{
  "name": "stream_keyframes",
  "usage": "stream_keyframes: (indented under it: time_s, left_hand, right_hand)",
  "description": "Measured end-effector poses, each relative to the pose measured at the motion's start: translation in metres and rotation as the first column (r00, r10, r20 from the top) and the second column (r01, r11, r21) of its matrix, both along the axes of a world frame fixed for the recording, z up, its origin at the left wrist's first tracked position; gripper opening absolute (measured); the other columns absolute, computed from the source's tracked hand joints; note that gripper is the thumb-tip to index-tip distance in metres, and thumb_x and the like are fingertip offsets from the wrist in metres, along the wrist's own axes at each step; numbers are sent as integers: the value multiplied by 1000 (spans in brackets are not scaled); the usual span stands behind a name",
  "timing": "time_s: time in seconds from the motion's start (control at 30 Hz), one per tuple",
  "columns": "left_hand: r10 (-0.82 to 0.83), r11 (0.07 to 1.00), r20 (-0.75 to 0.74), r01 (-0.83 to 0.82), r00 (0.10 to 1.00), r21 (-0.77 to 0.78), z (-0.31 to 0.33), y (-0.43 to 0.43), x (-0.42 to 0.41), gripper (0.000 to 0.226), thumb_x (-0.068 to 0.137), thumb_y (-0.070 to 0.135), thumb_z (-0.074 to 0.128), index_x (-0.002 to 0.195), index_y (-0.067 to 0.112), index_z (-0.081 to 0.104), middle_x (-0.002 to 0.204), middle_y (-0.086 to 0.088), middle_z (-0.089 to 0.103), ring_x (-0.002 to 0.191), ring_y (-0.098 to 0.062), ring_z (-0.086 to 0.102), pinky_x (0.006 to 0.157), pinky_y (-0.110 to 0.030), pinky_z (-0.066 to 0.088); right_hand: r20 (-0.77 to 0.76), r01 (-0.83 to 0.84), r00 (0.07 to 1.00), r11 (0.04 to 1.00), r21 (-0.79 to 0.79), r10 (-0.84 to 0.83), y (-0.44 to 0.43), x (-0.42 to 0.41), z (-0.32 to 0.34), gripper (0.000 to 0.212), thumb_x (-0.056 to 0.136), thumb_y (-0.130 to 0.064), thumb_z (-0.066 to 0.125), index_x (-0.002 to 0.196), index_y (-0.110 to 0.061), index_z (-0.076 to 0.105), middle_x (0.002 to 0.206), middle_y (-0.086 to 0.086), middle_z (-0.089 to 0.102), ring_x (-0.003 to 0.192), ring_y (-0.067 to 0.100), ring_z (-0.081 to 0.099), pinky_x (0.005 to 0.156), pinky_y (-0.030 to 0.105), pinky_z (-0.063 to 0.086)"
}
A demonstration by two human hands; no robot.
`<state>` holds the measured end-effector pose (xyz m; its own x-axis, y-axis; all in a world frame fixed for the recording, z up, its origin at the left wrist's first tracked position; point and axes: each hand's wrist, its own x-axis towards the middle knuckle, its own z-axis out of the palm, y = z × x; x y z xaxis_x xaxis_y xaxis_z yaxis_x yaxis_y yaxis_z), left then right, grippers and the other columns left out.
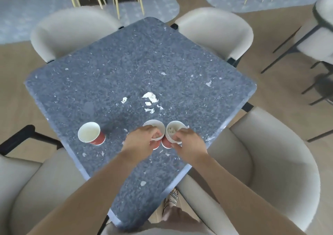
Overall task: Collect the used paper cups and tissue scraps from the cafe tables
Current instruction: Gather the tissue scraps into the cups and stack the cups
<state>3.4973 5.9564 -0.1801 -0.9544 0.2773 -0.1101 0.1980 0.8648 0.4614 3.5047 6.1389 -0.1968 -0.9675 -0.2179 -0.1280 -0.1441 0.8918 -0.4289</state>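
At a cafe table (126,63) of dark speckled stone, your left hand (142,141) curls over the near rim of the left stack of cups (154,126), fingers hooked inside the top cup and gripping it. Your right hand (189,142) closes on the right stack of cups (173,126), fingertips at the rim and thumb against the near wall. The two stacks, red outside and white within, stand upright and touch each other between your hands. Crumpled tissue (171,130) sits inside the top cup of the right stack, just beyond your right fingertips.

A single cup (89,134), red-walled and upright, stands well apart, out past the little-finger side of your left hand. Loose tissue scraps (150,97) lie on the stone ahead of both sets of fingertips, beyond the stacks, with smaller flecks scattered farther off.

Cream upholstered chairs (72,30) ring the table. A sandalled foot (171,198) shows below the table's near corner, between your forearms.
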Motion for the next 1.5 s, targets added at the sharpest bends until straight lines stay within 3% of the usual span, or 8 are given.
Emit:
stream_keyframes:
  time_s: [0.23, 0.57, 0.7, 0.87, 1.03, 1.13, 1.5]
  left_hand:
    - [82, 996, 32, -83, 996, 13, -19, 4, -20, 19, 78, 12, 61, 94, 19, 67, 101, 0, 66, 93, -25, 60, 73, -33, 49]
    - [93, 994, 0, -93, 996, 50, -46, -11, -26, 22, 74, -5, 60, 77, 16, 67, 92, -1, 64, 96, -30, 55, 70, -35, 47]
    - [48, 996, -21, -47, 999, 75, -43, -19, -28, 19, 74, -1, 65, 85, 15, 68, 97, -1, 64, 99, -28, 54, 77, -34, 47]
    - [61, 987, -83, -48, 995, 153, -32, -26, -38, 8, 76, 14, 69, 83, 17, 66, 91, 1, 64, 92, -24, 56, 72, -33, 50]
    - [63, 983, -106, -43, 992, 180, -23, -33, -57, 11, 79, 16, 66, 90, 17, 63, 94, 1, 65, 90, -23, 57, 71, -35, 49]
    - [84, 977, -100, -62, 991, 202, -21, -39, -69, 14, 80, 18, 65, 93, 20, 61, 93, 6, 64, 90, -20, 59, 71, -36, 51]
    - [163, 972, -11, -159, 987, 172, -30, -62, -115, 13, 83, 25, 63, 95, 27, 61, 91, 13, 62, 88, -9, 60, 71, -34, 54]
  right_hand:
    - [44, -67, 997, 997, -41, 69, 4, -36, -15, 22, 81, -12, 57, 101, -19, 64, 110, 2, 61, 106, 27, 51, 85, 31, 40]
    - [63, -75, 995, 997, -7, 75, -11, -47, -28, 25, 85, -15, 57, 109, -20, 60, 114, 1, 58, 111, 25, 47, 87, 35, 40]
    - [47, -50, 998, 998, -33, 52, -17, -48, -23, 24, 86, -23, 60, 110, -21, 61, 113, -2, 61, 112, 21, 47, 88, 36, 42]
    - [2, -23, 1000, 999, -48, 23, -25, -52, -12, 20, 87, -27, 58, 106, -23, 63, 105, -2, 64, 105, 21, 50, 85, 36, 45]
    - [-29, 11, 999, 995, -100, -14, -33, -67, -2, 22, 85, -23, 59, 106, -21, 62, 108, -1, 62, 105, 21, 51, 79, 33, 45]
    - [-39, 22, 999, 993, -112, -26, -36, -78, -1, 22, 84, -24, 60, 106, -22, 62, 108, -1, 62, 104, 20, 52, 73, 29, 43]
    - [-14, 27, 999, 984, -175, -30, -49, -131, -9, 19, 86, -27, 59, 105, -26, 59, 107, -5, 61, 104, 15, 52, 77, 34, 51]
